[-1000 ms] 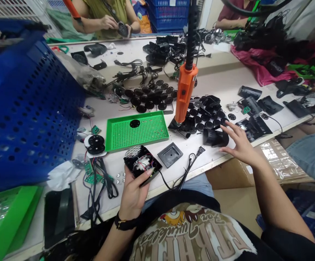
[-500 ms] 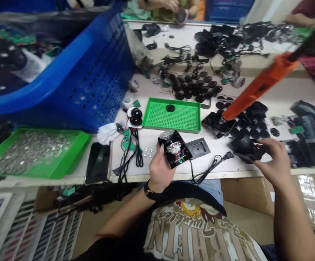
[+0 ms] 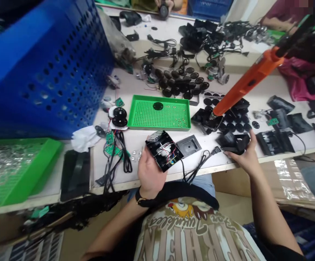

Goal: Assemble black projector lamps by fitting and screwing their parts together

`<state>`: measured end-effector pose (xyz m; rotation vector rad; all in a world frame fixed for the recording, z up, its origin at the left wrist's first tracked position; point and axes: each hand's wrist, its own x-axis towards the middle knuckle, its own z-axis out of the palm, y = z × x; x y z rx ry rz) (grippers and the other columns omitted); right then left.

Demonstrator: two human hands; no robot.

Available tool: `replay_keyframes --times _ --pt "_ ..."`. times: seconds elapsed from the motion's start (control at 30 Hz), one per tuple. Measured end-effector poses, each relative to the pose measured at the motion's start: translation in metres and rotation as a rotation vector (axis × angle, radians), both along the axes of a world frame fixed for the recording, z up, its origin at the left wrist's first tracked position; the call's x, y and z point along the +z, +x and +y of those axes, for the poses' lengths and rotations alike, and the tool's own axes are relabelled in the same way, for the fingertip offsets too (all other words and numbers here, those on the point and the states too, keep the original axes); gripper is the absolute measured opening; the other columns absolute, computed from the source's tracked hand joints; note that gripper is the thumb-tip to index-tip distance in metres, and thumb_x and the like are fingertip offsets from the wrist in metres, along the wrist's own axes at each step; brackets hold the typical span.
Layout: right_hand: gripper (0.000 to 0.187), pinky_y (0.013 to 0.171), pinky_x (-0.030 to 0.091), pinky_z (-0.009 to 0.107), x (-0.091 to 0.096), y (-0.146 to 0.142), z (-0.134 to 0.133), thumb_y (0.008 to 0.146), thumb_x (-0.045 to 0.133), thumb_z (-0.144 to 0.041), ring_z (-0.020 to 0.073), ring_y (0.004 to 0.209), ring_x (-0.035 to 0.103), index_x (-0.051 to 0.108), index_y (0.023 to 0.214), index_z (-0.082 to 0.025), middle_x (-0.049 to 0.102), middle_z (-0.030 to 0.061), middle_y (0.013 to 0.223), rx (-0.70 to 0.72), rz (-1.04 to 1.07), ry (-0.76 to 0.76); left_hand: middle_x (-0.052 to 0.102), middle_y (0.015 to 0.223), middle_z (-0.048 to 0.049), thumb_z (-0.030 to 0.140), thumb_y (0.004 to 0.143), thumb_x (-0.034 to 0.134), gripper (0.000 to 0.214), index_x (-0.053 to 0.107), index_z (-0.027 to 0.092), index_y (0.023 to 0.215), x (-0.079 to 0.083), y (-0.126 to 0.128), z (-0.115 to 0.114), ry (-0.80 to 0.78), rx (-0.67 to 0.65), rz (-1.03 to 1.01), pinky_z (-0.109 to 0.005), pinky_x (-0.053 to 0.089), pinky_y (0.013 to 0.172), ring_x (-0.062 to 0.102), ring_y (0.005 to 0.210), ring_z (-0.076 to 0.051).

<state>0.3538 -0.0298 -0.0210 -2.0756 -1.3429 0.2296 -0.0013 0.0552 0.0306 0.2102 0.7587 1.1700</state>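
My left hand (image 3: 151,170) cradles an opened black device housing (image 3: 163,154), with coloured wires and white material showing inside. A black cable (image 3: 194,170) with a plug runs from beside it along the table's front edge. Just right of the housing lies a grey rectangular frame piece (image 3: 188,146). My right hand (image 3: 246,154) grips a black plastic shell (image 3: 232,142) between thumb and fingers, low at the table's front. Behind that shell, an orange electric screwdriver (image 3: 244,85) points its tip down into another black plastic part (image 3: 205,119).
A green perforated tray (image 3: 159,128) holds a black disc and small screws. On the left stand a blue basket (image 3: 51,79) and a green bin (image 3: 41,170) of small metal parts. Black discs (image 3: 179,81) and cables lie behind. A co-worker's hands (image 3: 168,5) work opposite.
The view has shifted, so the table things appear further left. My right hand has moved left and closer to my left hand with the black shell. My left hand still holds the opened housing.
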Motion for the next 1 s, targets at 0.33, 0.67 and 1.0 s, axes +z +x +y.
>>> replay_keyframes --times 0.33,0.67,1.0 --pt "0.128 0.108 0.054 0.061 0.044 -0.037 -0.022 0.063 0.093 -0.049 0.0348 0.121 0.069 0.016 0.164 -0.033 0.067 0.0135 0.13 0.007 0.181 0.154 0.063 0.15 -0.0014 0.059 0.091 0.062 0.05 0.065 0.035 0.134 0.0 0.01 -0.001 -0.012 0.013 -0.002 -0.049 0.042 0.121 0.052 0.146 -0.029" --pt "0.114 0.104 0.061 0.055 0.103 -0.093 0.024 0.076 0.089 -0.03 0.0319 0.127 0.068 0.017 0.162 -0.048 0.065 0.0097 0.14 0.676 0.29 0.125 0.066 0.147 -0.0018 0.05 0.099 0.057 0.045 0.064 0.03 0.139 0.0 0.008 -0.006 -0.049 -0.113 -0.125 -0.051 0.038 0.124 0.049 0.149 -0.029" --pt "0.092 0.118 0.049 0.044 0.158 -0.148 0.14 0.087 0.062 -0.005 0.0225 0.139 0.06 0.025 0.166 -0.032 0.068 0.0033 0.145 1.661 -0.017 -0.138 0.078 0.114 -0.0061 0.036 0.096 0.067 0.023 0.076 0.018 0.106 -0.009 0.003 -0.016 -0.069 -0.253 -0.253 -0.049 0.032 0.127 0.055 0.142 -0.032"
